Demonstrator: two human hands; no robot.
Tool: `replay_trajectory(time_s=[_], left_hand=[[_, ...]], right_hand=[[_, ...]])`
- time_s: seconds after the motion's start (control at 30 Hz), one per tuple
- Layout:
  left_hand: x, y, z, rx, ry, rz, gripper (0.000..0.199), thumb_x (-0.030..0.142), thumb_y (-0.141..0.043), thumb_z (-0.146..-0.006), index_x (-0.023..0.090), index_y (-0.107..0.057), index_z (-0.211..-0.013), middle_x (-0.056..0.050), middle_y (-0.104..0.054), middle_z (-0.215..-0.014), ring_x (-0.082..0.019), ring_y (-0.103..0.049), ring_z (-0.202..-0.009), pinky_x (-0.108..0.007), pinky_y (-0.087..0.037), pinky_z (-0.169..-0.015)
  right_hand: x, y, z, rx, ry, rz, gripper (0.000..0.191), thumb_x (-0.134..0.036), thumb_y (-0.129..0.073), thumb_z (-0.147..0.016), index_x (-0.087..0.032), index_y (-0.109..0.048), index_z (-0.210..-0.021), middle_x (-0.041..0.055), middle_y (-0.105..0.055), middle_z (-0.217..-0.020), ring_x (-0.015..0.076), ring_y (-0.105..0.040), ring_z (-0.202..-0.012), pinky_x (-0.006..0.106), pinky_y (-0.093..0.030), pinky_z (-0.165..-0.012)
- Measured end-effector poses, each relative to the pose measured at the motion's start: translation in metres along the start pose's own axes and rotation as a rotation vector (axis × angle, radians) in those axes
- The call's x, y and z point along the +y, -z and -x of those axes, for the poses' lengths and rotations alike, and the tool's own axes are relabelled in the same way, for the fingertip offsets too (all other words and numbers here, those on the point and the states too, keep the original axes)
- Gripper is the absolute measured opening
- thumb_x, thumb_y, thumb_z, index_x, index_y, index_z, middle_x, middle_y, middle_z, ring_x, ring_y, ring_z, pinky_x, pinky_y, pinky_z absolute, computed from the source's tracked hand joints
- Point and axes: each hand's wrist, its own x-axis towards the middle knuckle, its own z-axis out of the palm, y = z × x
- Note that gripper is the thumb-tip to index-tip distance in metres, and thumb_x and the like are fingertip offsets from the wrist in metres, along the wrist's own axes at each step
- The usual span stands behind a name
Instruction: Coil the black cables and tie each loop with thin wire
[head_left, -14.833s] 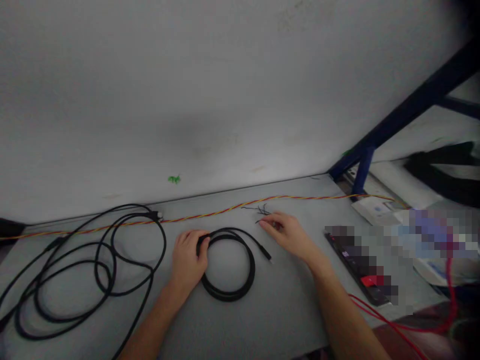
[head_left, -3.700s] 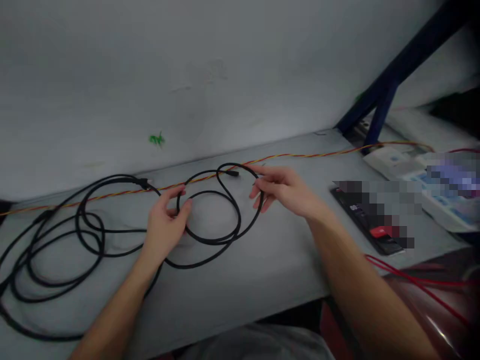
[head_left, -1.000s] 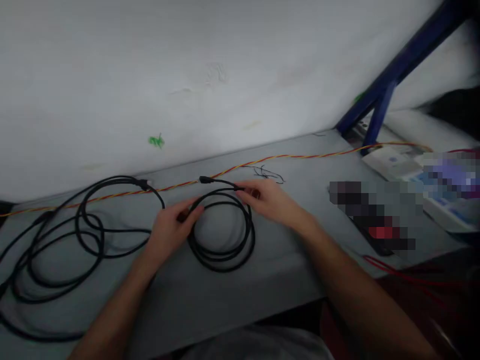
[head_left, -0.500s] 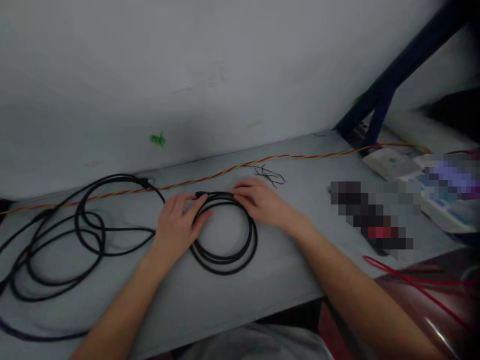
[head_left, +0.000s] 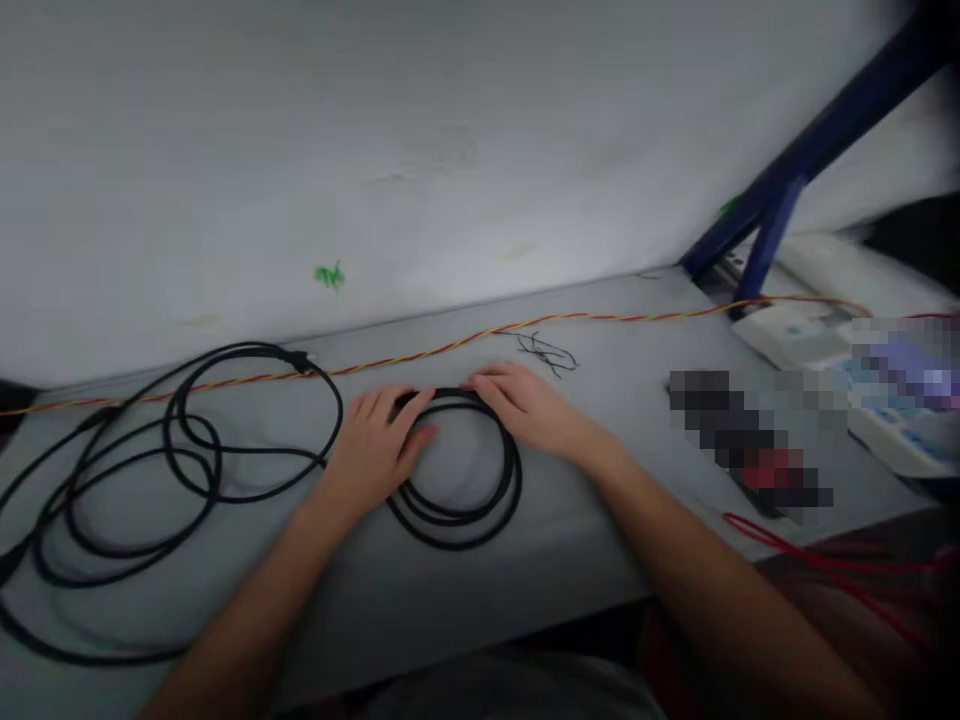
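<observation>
Meeting at the far edge of a black coil [head_left: 511,462]: the left hand [head_left: 371,445] spreads over it, the right hand [head_left: 525,405] touches with its fingertips; whether either grips cannot be told. The coil lies on the desk [head_left: 540,580], beside a looser black cable [head_left: 218,465]. Its connector, visible moments ago, is no longer distinguishable; no end projects visibly from the ring.

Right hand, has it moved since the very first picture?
Yes, leftward: the right hand is now nearer sideways to the green mark on the wall, at the coiled cable.
</observation>
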Motion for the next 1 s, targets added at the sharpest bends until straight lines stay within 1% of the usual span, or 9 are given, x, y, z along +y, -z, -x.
replay_trajectory(time_s=[0.07,0.23,0.3,0.37,0.47,0.57,0.67,0.9,1.0], left_hand=[[0.0,0.0,0.0,0.015,-0.001,-0.02,0.045,0.04,-0.051,-0.105,0.021,-0.061,-0.145,-0.017,-0.062,-0.128,-0.033,-0.056,-0.119,-0.054,-0.046,-0.107],[-0.002,-0.003,0.003,0.028,-0.005,0.043,0.045,0.039,-0.052,-0.105,0.025,-0.062,-0.146,-0.015,-0.059,-0.118,-0.03,-0.057,-0.112,-0.052,-0.051,-0.101],[-0.004,-0.002,0.004,0.017,-0.009,0.127,0.045,0.039,-0.053,-0.105,0.024,-0.061,-0.147,-0.015,-0.06,-0.123,-0.029,-0.059,-0.115,-0.05,-0.053,-0.102],[-0.005,0.002,0.004,-0.021,-0.031,0.21,0.05,0.042,-0.058,-0.102,0.024,-0.059,-0.149,-0.017,-0.056,-0.14,-0.031,-0.057,-0.126,-0.05,-0.051,-0.108],[-0.006,0.011,0.006,-0.124,-0.095,0.29,0.071,0.055,-0.073,-0.091,0.025,-0.055,-0.152,-0.016,-0.05,-0.157,-0.034,-0.051,-0.141,-0.053,-0.044,-0.118],[-0.007,0.017,0.007,-0.209,-0.127,0.323,0.099,0.072,-0.084,-0.07,0.026,-0.054,-0.152,-0.016,-0.05,-0.159,-0.037,-0.049,-0.144,-0.056,-0.043,-0.12],[-0.007,0.017,0.006,-0.23,-0.16,0.287,0.111,0.078,-0.086,-0.059,0.025,-0.055,-0.152,-0.018,-0.046,-0.163,-0.039,-0.048,-0.146,-0.058,-0.041,-0.12],[-0.011,0.009,0.002,-0.094,-0.181,0.162,0.092,0.069,-0.087,-0.068,0.019,-0.064,-0.142,-0.02,-0.058,-0.151,-0.037,-0.059,-0.136,-0.057,-0.044,-0.116],[-0.013,0.007,0.002,-0.037,-0.129,0.146,0.084,0.066,-0.085,-0.073,0.02,-0.066,-0.14,-0.019,-0.062,-0.148,-0.036,-0.062,-0.133,-0.057,-0.047,-0.115]], right_hand=[[0.001,0.0,0.0,-0.004,0.019,0.015,0.047,-0.041,-0.038,-0.112,-0.019,-0.079,-0.111,0.0103,-0.076,-0.112,0.0248,-0.067,-0.109,0.038,-0.049,-0.102],[0.01,-0.009,0.002,-0.005,0.124,0.146,0.028,-0.031,-0.058,-0.105,-0.021,-0.079,-0.12,0.0103,-0.074,-0.118,0.0259,-0.065,-0.11,0.041,-0.049,-0.102],[0.011,-0.013,0.002,0.028,0.094,0.179,0.026,-0.028,-0.063,-0.103,-0.022,-0.08,-0.121,0.0098,-0.074,-0.116,0.0253,-0.066,-0.108,0.039,-0.049,-0.099],[0.011,-0.016,0.001,0.067,0.024,0.198,0.022,-0.028,-0.066,-0.101,-0.024,-0.082,-0.116,0.0081,-0.076,-0.11,0.0237,-0.067,-0.102,0.035,-0.051,-0.094],[0.01,-0.013,-0.001,0.115,-0.109,0.24,0.016,-0.03,-0.071,-0.098,-0.028,-0.085,-0.106,0.0053,-0.077,-0.101,0.0218,-0.069,-0.094,0.032,-0.05,-0.086],[0.01,-0.006,-0.002,0.139,-0.218,0.285,0.014,-0.035,-0.074,-0.095,-0.029,-0.086,-0.101,0.0045,-0.078,-0.097,0.0215,-0.069,-0.091,0.031,-0.049,-0.083],[0.01,-0.001,-0.002,0.153,-0.276,0.309,0.018,-0.042,-0.075,-0.095,-0.029,-0.086,-0.101,0.0048,-0.078,-0.098,0.0214,-0.07,-0.089,0.031,-0.048,-0.082],[0.007,0.009,-0.001,0.189,-0.352,0.373,0.044,-0.062,-0.065,-0.096,-0.024,-0.086,-0.088,0.0074,-0.076,-0.086,0.0225,-0.068,-0.081,0.03,-0.044,-0.074],[0.011,0.017,0.0,0.134,-0.339,0.359,0.054,-0.059,-0.055,-0.103,-0.02,-0.083,-0.077,0.008,-0.073,-0.077,0.0207,-0.064,-0.074,0.03,-0.042,-0.072]])
